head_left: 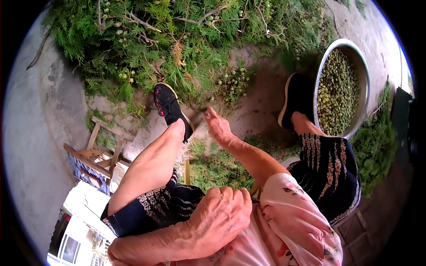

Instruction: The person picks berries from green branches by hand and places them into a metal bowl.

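My left hand (223,212) is closed in a fist over my lap, knuckles up; whatever it may hold is hidden beneath the fingers. Between my feet my right hand (218,127) reaches down to the ground, its fingers stretched out and apart. Just beyond the fingertips lies a small round green cone (211,99). A twig cluster of green cones (234,83) rests on the ground a little farther off to the right. By my right foot stands a metal basin (366,95), tilted in the view, filled with many loose green cones (337,91).
A large heap of cut evergreen branches (146,40) spreads across the far side. More green sprigs (217,166) lie under me and beside the basin (377,150). A wooden stool (95,159) lies at the left. My black shoes (171,104) flank the working spot.
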Action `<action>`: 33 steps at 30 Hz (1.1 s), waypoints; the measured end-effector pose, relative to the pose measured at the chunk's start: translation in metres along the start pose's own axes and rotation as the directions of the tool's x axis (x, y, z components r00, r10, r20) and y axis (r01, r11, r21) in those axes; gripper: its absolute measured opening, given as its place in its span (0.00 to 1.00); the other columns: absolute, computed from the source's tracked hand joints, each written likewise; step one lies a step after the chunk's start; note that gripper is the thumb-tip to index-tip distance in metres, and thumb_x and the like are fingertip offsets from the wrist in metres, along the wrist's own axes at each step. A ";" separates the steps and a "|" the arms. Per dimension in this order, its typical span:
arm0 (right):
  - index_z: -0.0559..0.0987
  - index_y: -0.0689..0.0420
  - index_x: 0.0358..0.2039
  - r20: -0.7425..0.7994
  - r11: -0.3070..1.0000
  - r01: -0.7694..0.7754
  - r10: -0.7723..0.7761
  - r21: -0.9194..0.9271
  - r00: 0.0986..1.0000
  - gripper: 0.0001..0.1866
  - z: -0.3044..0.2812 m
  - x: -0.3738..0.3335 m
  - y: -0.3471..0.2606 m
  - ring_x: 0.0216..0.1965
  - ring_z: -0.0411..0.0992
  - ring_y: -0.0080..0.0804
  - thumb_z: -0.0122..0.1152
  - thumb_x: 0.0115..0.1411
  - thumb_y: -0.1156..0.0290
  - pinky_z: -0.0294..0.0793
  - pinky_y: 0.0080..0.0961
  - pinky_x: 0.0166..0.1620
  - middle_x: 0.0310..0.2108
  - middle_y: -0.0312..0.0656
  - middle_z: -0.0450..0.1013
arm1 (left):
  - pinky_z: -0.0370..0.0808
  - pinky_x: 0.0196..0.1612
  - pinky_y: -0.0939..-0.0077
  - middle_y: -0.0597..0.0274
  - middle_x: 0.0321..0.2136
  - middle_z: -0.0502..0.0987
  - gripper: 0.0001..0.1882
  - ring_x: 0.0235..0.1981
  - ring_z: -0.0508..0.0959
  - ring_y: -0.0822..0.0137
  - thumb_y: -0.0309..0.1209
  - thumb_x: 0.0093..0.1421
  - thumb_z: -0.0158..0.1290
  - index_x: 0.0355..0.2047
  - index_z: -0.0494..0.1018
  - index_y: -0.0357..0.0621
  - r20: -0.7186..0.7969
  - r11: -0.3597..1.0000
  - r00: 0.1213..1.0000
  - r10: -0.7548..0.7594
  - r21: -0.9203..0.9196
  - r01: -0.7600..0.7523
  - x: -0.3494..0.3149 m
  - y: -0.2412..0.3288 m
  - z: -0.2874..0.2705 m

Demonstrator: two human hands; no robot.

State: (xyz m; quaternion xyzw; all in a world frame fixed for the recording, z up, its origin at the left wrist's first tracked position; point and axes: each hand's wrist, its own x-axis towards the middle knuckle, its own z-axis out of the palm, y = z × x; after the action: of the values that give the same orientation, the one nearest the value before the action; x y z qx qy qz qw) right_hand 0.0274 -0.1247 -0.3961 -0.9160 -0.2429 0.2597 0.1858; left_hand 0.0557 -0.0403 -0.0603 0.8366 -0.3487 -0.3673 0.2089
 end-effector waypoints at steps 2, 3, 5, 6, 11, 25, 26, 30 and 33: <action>0.71 0.54 0.42 0.146 0.986 -0.141 0.127 0.090 0.981 0.17 -0.004 0.001 0.003 0.27 0.73 0.38 0.47 0.50 0.79 0.74 0.30 0.25 0.38 0.47 0.71 | 0.64 0.26 0.77 0.65 0.22 0.70 0.19 0.26 0.69 0.72 0.32 0.48 0.48 0.38 0.70 0.31 -0.020 1.000 1.000 0.005 0.015 -0.005 -0.003 0.000 0.001; 0.73 0.53 0.36 -0.022 0.978 -0.140 0.145 0.152 0.989 0.13 -0.010 0.007 0.009 0.25 0.73 0.39 0.48 0.49 0.80 0.73 0.31 0.23 0.38 0.48 0.70 | 0.64 0.26 0.78 0.65 0.22 0.69 0.19 0.26 0.69 0.71 0.31 0.48 0.48 0.39 0.70 0.32 0.000 1.000 1.000 0.009 0.021 -0.009 -0.005 0.000 0.002; 0.74 0.52 0.35 -0.153 0.938 -0.242 0.285 0.248 0.946 0.12 -0.033 0.033 0.025 0.28 0.72 0.43 0.49 0.49 0.79 0.73 0.34 0.27 0.37 0.49 0.69 | 0.65 0.26 0.79 0.65 0.22 0.67 0.20 0.26 0.69 0.71 0.31 0.47 0.47 0.41 0.69 0.33 0.017 1.000 1.000 0.009 0.024 -0.009 -0.007 -0.001 -0.002; 0.73 0.53 0.35 -0.258 0.930 -0.203 0.286 0.305 0.923 0.11 -0.039 0.045 0.036 0.31 0.71 0.46 0.50 0.50 0.78 0.72 0.36 0.30 0.38 0.49 0.68 | 0.64 0.25 0.79 0.65 0.21 0.67 0.20 0.26 0.69 0.71 0.30 0.48 0.47 0.42 0.69 0.33 0.013 1.000 1.000 0.016 0.026 -0.017 -0.005 -0.002 -0.011; 0.71 0.56 0.38 -0.203 0.952 -0.214 0.258 0.217 0.944 0.12 -0.055 0.081 0.045 0.39 0.67 0.51 0.53 0.50 0.76 0.70 0.38 0.38 0.43 0.50 0.62 | 0.62 0.25 0.78 0.66 0.21 0.66 0.20 0.25 0.67 0.71 0.30 0.48 0.47 0.42 0.70 0.33 0.009 0.998 1.000 0.004 0.061 -0.005 -0.004 -0.005 -0.018; 0.71 0.58 0.35 -0.293 0.986 -0.146 0.165 0.084 0.942 0.10 -0.066 0.111 0.068 0.32 0.67 0.51 0.48 0.49 0.79 0.69 0.40 0.34 0.29 0.50 0.66 | 0.64 0.33 0.74 0.61 0.25 0.69 0.19 0.30 0.68 0.68 0.30 0.48 0.45 0.40 0.69 0.32 -0.138 0.974 0.990 0.014 0.224 0.018 -0.023 -0.019 -0.030; 0.72 0.57 0.32 -0.334 0.989 -0.114 0.138 0.091 0.933 0.08 -0.048 0.105 0.086 0.32 0.67 0.49 0.46 0.50 0.77 0.70 0.39 0.33 0.29 0.49 0.67 | 0.63 0.31 0.75 0.62 0.23 0.68 0.19 0.29 0.68 0.69 0.30 0.48 0.45 0.40 0.70 0.32 -0.254 0.947 0.960 0.116 0.319 -0.030 -0.021 -0.020 -0.030; 0.73 0.57 0.30 -0.540 0.914 -0.056 0.285 0.401 0.792 0.07 -0.061 0.067 0.081 0.30 0.69 0.44 0.52 0.49 0.81 0.70 0.31 0.34 0.29 0.46 0.67 | 0.63 0.31 0.75 0.63 0.23 0.68 0.21 0.29 0.68 0.69 0.30 0.48 0.45 0.42 0.69 0.32 -0.059 0.982 0.988 -0.143 0.119 0.149 -0.014 -0.005 -0.022; 0.74 0.54 0.36 -0.572 0.882 -0.174 0.423 0.439 0.703 0.12 -0.078 0.053 0.100 0.30 0.68 0.43 0.52 0.50 0.80 0.68 0.32 0.33 0.30 0.46 0.66 | 0.63 0.30 0.75 0.65 0.22 0.68 0.22 0.28 0.67 0.69 0.31 0.48 0.45 0.42 0.69 0.31 -0.056 0.985 0.993 -0.103 0.134 0.109 -0.013 -0.003 -0.019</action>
State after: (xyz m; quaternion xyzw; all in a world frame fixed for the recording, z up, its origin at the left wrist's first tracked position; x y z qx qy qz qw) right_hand 0.1462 -0.1942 -0.4015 -0.9265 0.0425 -0.0099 0.3737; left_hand 0.0655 -0.0273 -0.0437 0.8749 -0.3229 -0.3327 0.1398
